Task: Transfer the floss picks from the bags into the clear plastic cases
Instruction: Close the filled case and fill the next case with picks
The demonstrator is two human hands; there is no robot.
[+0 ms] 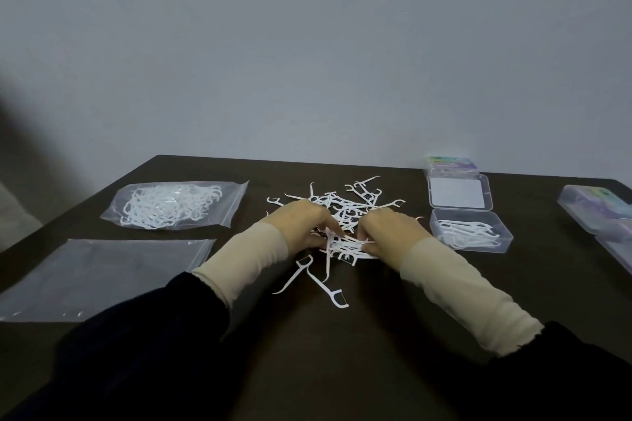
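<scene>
Left hand [302, 220] and right hand [390, 229], fingers curled, pinch a bundle of thin white plastic floss picks [345, 244] at centre frame | loose pile [345, 202] behind on dark table [342, 345] | open clear hinged case [470, 231] right, part-filled | full glossy bag [171, 205] upper left, flat bag [99, 278] below.

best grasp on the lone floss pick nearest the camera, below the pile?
Probably pinch the floss pick mid-handle from straight above. It lies flat and apart from the loose pile on the dark table; its straight handle is bare on both sides, while the forked head near the camera looks awkward to pinch.
</scene>
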